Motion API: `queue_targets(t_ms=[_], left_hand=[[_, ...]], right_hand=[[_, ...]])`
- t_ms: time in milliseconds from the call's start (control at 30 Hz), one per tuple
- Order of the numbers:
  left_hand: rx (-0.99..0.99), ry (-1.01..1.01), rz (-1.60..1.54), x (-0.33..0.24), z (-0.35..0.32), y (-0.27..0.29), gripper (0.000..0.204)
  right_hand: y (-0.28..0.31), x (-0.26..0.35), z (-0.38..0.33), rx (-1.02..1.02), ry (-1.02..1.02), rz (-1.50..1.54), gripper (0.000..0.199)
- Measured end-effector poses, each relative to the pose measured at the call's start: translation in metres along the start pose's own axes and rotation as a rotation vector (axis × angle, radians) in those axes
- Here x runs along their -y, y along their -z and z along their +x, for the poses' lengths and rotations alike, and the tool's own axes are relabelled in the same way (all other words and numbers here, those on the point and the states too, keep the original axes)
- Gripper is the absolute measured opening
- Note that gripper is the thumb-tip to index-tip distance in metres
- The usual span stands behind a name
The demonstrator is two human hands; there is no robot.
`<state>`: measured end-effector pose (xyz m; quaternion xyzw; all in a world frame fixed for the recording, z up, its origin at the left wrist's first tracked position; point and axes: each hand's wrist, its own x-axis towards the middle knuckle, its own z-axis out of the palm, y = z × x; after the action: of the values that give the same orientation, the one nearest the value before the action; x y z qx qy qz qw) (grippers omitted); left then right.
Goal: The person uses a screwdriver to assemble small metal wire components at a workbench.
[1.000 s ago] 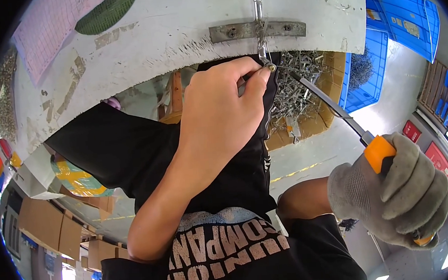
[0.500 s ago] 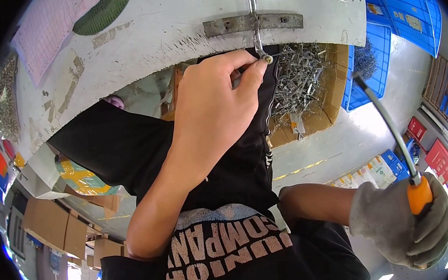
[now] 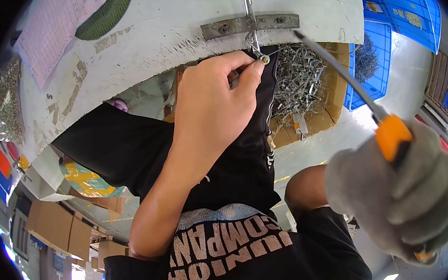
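My bare left hand [image 3: 217, 95] reaches to the table's front edge, thumb and fingers pinched at a small metal piece with a round, brass-coloured end [image 3: 265, 59]. This piece sits at the near end of a shiny metal rod [image 3: 246, 2], which runs away across a flat grey metal strip [image 3: 283, 21] on the table. On the right, my right hand [image 3: 399, 194] in a grey glove is closed around the orange-and-black handle of a file [image 3: 343, 71]. Its long blade slants up and left, the dark tip appearing near the strip's right end, apart from my left hand.
Beneath the edge of the white table [image 3: 170, 16], a cardboard box [image 3: 333, 111] holds many thin metal scraps [image 3: 299, 83]. Blue crates [image 3: 389, 80] stand to its right. Pink paper [image 3: 57, 34] and a green mat [image 3: 104, 20] lie at the far left.
My right hand has swung the file up and to the left, bringing its tip to the table edge. My left hand keeps its pinch in nearly the same place.
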<state>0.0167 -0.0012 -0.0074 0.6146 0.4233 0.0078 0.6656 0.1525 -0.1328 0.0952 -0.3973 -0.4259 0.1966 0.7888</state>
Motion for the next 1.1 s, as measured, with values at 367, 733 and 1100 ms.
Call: queue_targets(t_ms=[367,733,1100], left_hand=[[0.025,0.019,0.0,-0.001,-0.001,-0.001,0.02],[0.025,0.025,0.005,0.0,-0.001,-0.001,0.02],[0.033,0.037,0.021,-0.001,0.0,-0.001,0.02]], right_hand=[[-0.009,-0.029,-0.013,-0.005,-0.046,0.001,0.026],[-0.025,-0.023,-0.024,-0.037,-0.083,-0.007,0.024],[-0.025,-0.003,-0.033,-0.094,-0.079,-0.008,0.023]])
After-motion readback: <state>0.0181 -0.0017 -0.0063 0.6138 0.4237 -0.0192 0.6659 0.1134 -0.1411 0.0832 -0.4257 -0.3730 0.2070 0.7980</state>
